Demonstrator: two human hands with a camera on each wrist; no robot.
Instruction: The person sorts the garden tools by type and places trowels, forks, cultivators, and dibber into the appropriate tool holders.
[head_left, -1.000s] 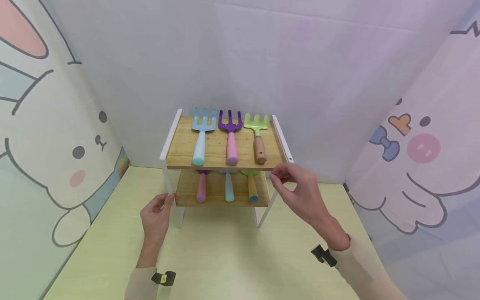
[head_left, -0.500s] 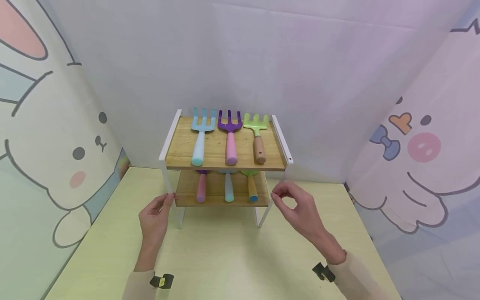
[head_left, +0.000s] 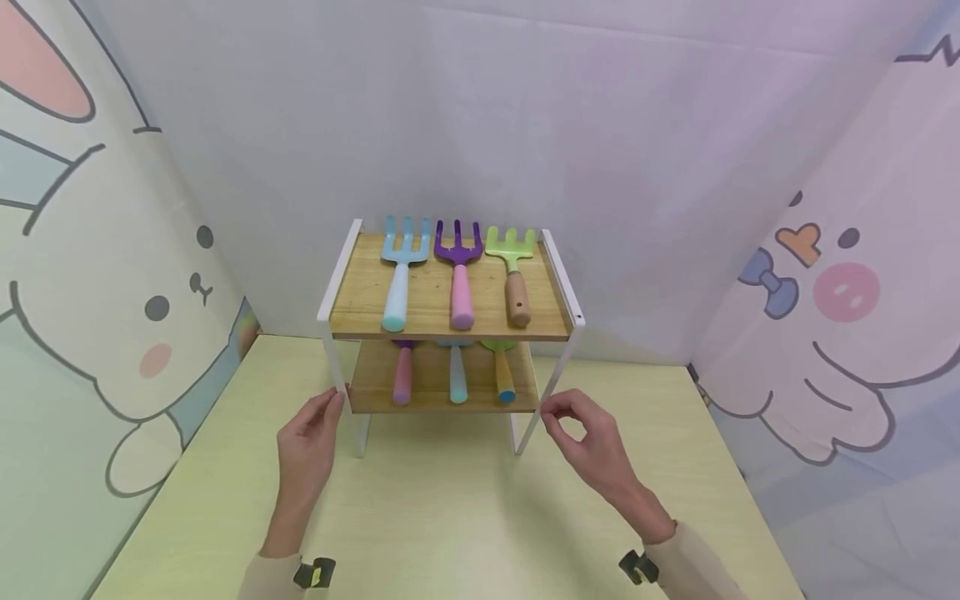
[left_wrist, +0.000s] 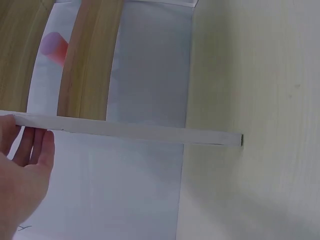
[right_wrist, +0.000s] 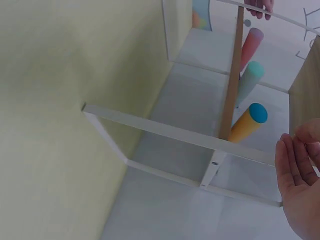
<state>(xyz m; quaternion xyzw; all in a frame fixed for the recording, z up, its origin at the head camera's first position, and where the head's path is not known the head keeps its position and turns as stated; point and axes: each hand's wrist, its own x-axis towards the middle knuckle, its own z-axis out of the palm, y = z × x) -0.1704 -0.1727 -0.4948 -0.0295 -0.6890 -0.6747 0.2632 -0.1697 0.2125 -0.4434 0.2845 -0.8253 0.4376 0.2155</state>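
A two-tier wooden rack with white metal legs (head_left: pixel 333 358) stands on the table. My left hand (head_left: pixel 306 442) pinches its front left leg beside the lower shelf, thumb and fingers meeting the bar in the left wrist view. At the opposite leg, my right hand (head_left: pixel 592 442) holds the bar between thumb and fingertips, at about the same height. On the upper shelf (head_left: pixel 352 292) lie a light blue hand fork (head_left: pixel 397 287), a purple fork with a pink handle (head_left: pixel 461 292) and a green hand rake with a brown handle (head_left: pixel 517 296).
The lower shelf (head_left: pixel 431 387) carries a pink-handled tool (head_left: pixel 402 375), a light blue one (head_left: pixel 458 375) and a yellow-handled one (head_left: pixel 505 377), their heads mostly hidden. Printed cloth walls (head_left: pixel 480 117) enclose the pale table (head_left: pixel 435 517) at the back and sides.
My right hand has come down from the upper shelf's front right corner along the leg to the lower shelf's level. The left hand has barely shifted, and the tools lie as before.
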